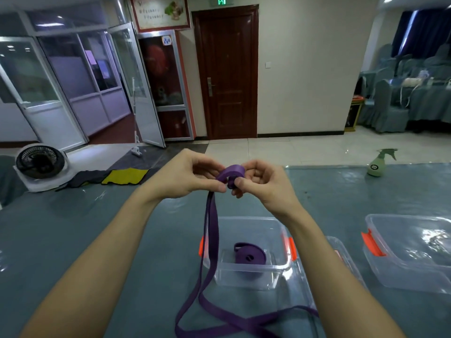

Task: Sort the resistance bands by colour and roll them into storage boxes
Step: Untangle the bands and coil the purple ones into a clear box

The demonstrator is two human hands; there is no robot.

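I am in a big room with a dark brown door (pixel 225 71) in the far wall. In front of me is a long counter (pixel 73 228) with a blue-grey cover.

Both my hands are up above the counter. My left hand (pixel 185 178) and my right hand (pixel 263 184) are curled around one end of a purple band (pixel 212 228). That end is wound into a small roll, and I pinch it between my thumbs and fingers. The rest of the band hangs down from my hands in two strips. It passes in front of a clear box (pixel 246 219) with orange clips and then lies in loose loops on the counter close to me.

Inside that box lies a rolled band (pixel 249 256), purple too, flat on the bottom. A second box (pixel 410 276) with an orange clip sits on the counter to the right, a little apart from the first. It shines, so I cannot tell what is in it.

Far on the right side of the counter stands a green spray bottle (pixel 377 164). Far to the left are a white fan (pixel 40 162) and a yellow and black cloth (pixel 125 176).
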